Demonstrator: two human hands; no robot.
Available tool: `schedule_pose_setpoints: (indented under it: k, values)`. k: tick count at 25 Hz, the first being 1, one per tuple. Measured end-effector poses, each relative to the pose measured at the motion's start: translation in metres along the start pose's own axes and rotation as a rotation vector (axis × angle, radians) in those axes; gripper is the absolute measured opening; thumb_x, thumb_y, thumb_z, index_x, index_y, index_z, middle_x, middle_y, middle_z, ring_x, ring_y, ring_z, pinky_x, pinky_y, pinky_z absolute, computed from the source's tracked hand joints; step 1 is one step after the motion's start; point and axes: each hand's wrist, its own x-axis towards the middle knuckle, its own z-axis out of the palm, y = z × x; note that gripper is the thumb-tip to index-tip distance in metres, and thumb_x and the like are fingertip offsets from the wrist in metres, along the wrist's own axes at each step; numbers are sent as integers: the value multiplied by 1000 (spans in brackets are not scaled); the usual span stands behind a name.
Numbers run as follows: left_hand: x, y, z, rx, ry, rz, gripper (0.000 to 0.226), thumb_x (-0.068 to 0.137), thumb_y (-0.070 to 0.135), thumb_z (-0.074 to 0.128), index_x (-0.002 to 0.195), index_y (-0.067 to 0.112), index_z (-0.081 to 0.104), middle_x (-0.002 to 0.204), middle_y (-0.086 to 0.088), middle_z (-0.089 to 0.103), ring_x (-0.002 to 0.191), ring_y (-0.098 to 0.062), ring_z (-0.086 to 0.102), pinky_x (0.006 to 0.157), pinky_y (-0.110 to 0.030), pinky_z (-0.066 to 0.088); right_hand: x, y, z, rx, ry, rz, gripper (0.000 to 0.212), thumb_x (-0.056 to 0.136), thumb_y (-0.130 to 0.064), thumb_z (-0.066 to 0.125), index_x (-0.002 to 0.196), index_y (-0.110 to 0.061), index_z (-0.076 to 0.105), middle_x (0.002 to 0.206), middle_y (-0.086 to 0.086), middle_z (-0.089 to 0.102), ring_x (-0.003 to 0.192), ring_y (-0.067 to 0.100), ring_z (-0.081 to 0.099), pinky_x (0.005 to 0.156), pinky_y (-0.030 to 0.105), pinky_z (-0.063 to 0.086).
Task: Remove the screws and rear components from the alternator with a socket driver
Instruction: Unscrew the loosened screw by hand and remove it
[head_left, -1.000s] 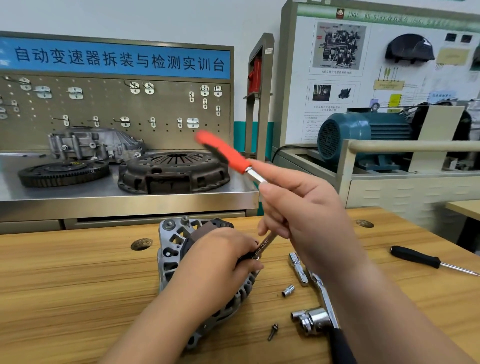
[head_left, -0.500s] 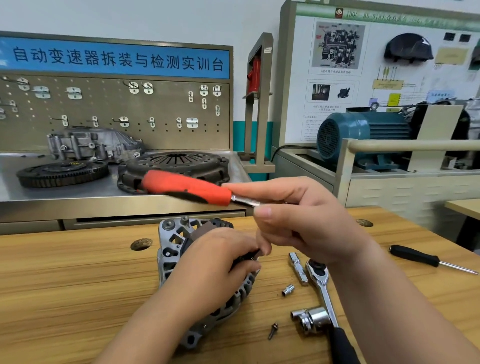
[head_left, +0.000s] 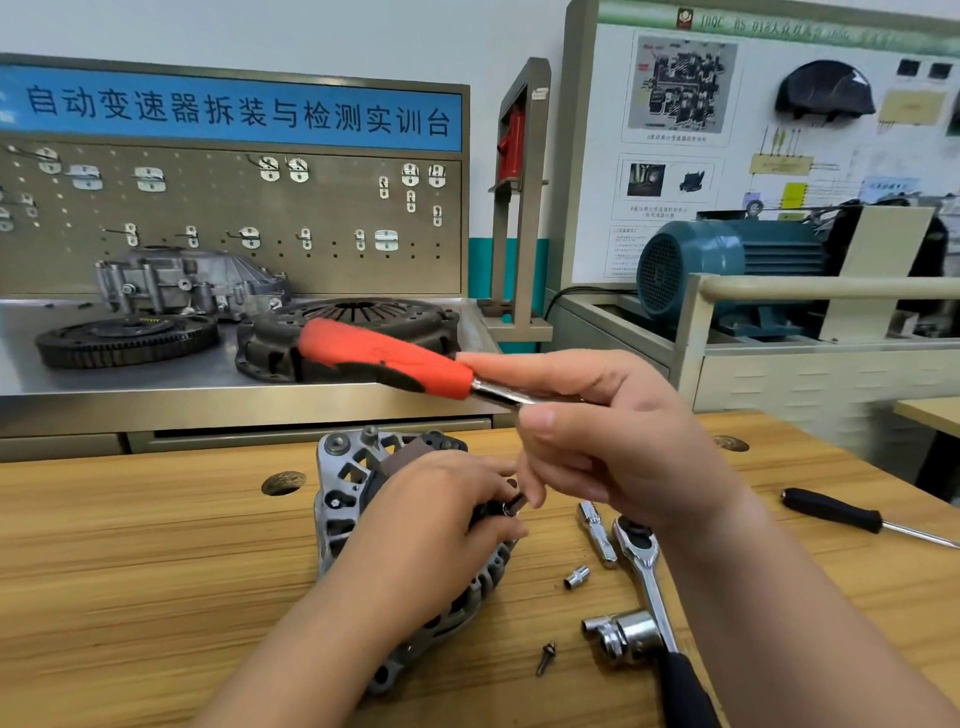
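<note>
Both limbs are uncovered: the left hand (head_left: 431, 519) and right hand (head_left: 623, 447) are bare, as are the left forearm (head_left: 311, 649) and right forearm (head_left: 779, 623), each bare down to the lower edge of the view. Fingers (head_left: 498, 364) are slender and smooth, and the right thumbnail (head_left: 537, 418) is trimmed short and plain, with a natural sheen. Blur softens the forearm outlines, so finer surface detail cannot be determined.

Bright, even indoor light, pretty soft, barely any shadows on the wooden surface (head_left: 130, 571). A little sheen on the ratchet (head_left: 647, 582). The red socket driver (head_left: 384, 358) looks slightly smeared, wall board (head_left: 737, 171) text is mushy, and straight lines bow near the edges.
</note>
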Motion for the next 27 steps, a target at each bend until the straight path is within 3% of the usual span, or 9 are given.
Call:
schedule_pose_setpoints:
  k: [4, 6, 8, 11, 16, 18, 20, 23, 27]
  values:
    - [0, 1, 1, 25, -7, -21, 17, 82, 35, 67, 71, 28, 55, 69, 29, 48, 77, 2, 41, 69, -14, 31, -4, 9, 12, -109, 296, -87, 39, 87, -5, 50, 119, -21, 67, 52, -5, 38, 42, 9, 36, 51, 35, 51]
    - [1, -1, 3, 52, 2, -37, 13, 84, 38, 64, 84, 26, 66, 92, 23, 60, 94, 3, 48, 86, -17, 35, -4, 16, 24, -224, 597, -148, 39, 91, -9, 49, 116, -32, 68, 56, -4, 37, 45, 8, 38, 51, 27, 52]
    - [1, -3, 6, 54, 10, -43, 18, 84, 39, 63, 93, 24, 69, 103, 22, 62, 103, 0, 49, 95, -20, 35, -2, 19, 29, -255, 692, -159, 41, 93, -7, 48, 110, -38, 68, 57, -2, 35, 47, 10, 37, 50, 27, 53]
    - [-1, -2, 3, 32, 25, -16, 15, 82, 37, 66, 76, 24, 60, 75, 18, 55, 82, 2, 45, 79, -21, 39, -1, 12, 25, -196, 474, -109, 39, 88, -8, 51, 117, -29, 68, 50, -11, 42, 43, 7, 38, 50, 36, 54]
    - [0, -4, 1, 33, -10, 34, 23, 82, 27, 66, 68, 12, 55, 78, 5, 64, 84, -8, 52, 75, -22, 38, -1, 0, 5, -54, 24, -9, 41, 85, 1, 51, 121, -14, 63, 47, -13, 41, 41, 5, 33, 57, 33, 49]
    - [0, -4, 2, 42, -9, 35, 28, 84, 29, 64, 63, 20, 48, 77, 8, 62, 82, -7, 49, 72, -21, 35, 0, 0, 7, -98, 128, -5, 42, 85, 1, 51, 120, -19, 63, 48, -15, 47, 42, 4, 35, 59, 32, 51]
    - [0, -3, 4, 55, 16, 17, 32, 86, 34, 61, 61, 28, 42, 84, 14, 62, 86, -2, 48, 75, -18, 34, 1, 6, 15, -199, 410, -45, 43, 87, -1, 52, 112, -32, 67, 50, -17, 46, 45, 4, 39, 58, 30, 54]
    - [0, -2, 6, 50, 36, -5, 17, 86, 36, 61, 71, 28, 57, 99, 19, 64, 102, -2, 50, 88, -15, 33, 2, 12, 26, -239, 692, -72, 53, 91, 2, 50, 92, -46, 71, 55, -1, 36, 45, 8, 40, 55, 32, 58]
    - [-1, -2, 3, 24, 6, 22, 30, 82, 30, 67, 64, 36, 44, 72, 11, 58, 85, -5, 50, 71, -25, 42, -2, 6, 24, -190, 383, -73, 40, 88, -5, 60, 117, -31, 66, 58, -12, 56, 41, 7, 44, 55, 37, 57]
